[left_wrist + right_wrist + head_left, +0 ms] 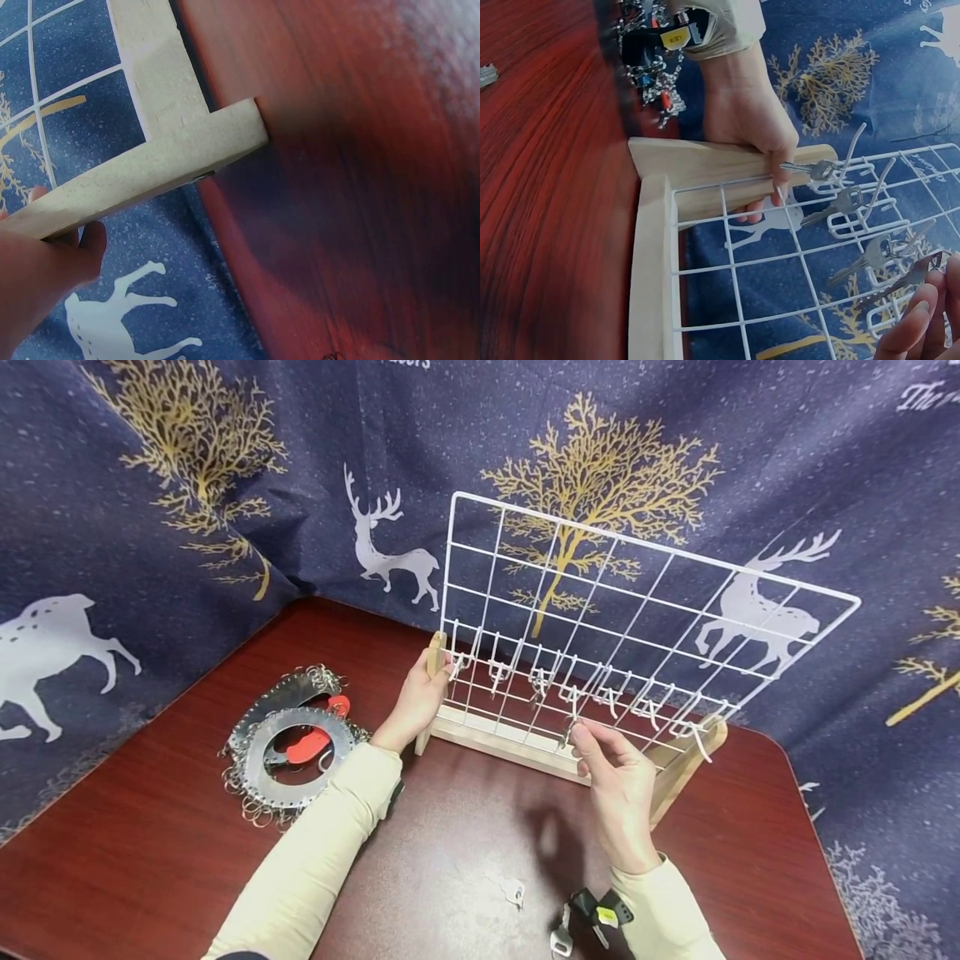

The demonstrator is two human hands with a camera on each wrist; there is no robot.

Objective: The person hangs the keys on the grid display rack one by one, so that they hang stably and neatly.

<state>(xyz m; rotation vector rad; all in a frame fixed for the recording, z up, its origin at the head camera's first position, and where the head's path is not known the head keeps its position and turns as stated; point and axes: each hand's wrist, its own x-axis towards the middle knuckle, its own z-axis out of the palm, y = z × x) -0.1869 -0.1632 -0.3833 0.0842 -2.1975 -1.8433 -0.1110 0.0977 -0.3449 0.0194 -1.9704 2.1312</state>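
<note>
My left hand (417, 697) grips the wooden side post (142, 169) of a white wire grid rack (739, 264) at its left end. With thumb and fingers, my right hand (622, 777) pinches a metal key (900, 287) at a white hook (573, 695) near the middle of the row. In the right wrist view three more keys hang on the hooks nearest the left post: one key (821, 170) by my left hand, a second key (847, 202) beside it, and a third key (871, 255) close to the pinched one.
Loose keys lie at the table's front: a small silver key (514, 892), another silver key (561, 937) and a black key fob (585, 906) by my right sleeve. On the left sit flat metal rings (258, 756) edged with small wire rings, and red handles (309, 747). Patterned cloth (315, 435) hangs behind.
</note>
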